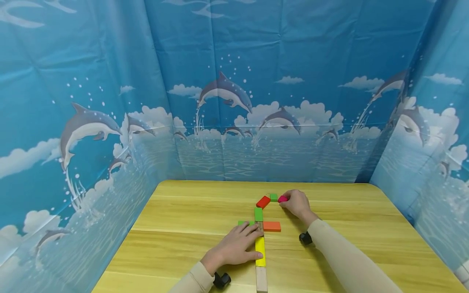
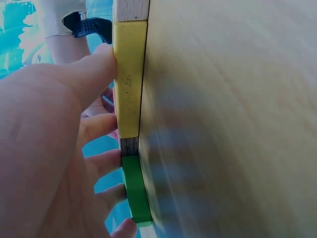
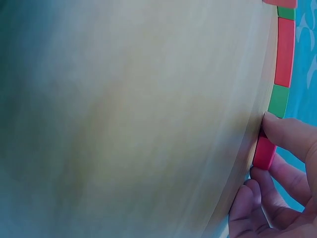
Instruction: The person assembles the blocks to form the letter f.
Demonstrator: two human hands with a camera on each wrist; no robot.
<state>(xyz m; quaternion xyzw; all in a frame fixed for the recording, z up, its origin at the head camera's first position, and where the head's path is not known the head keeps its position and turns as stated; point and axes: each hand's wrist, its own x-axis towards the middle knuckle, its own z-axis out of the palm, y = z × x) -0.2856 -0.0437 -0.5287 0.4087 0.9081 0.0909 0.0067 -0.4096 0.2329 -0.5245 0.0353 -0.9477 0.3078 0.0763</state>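
On the table [image 1: 176, 244] lies a row of wooden blocks. My right hand [image 1: 297, 203] pinches a pink block [image 1: 282, 199] between thumb and fingers at the row's far right end, beside a small green block [image 1: 273, 197]. A red block [image 1: 263, 202] slants down to another green block [image 1: 258, 214]. My left hand [image 1: 236, 245] rests with fingers extended over the row's middle, its thumb touching the yellow block [image 1: 260, 251]. Those fingertips partly cover a dark brown block [image 1: 259, 224] and a green block [image 2: 136, 191] on the left side. An orange block [image 1: 272, 226] sticks out to the right.
A pale wooden block [image 1: 261, 278] continues the row at the near end. Behind and beside the table hangs a blue curtain [image 1: 227, 154] with dolphins. Black straps with small devices [image 1: 305, 239] are on both wrists.
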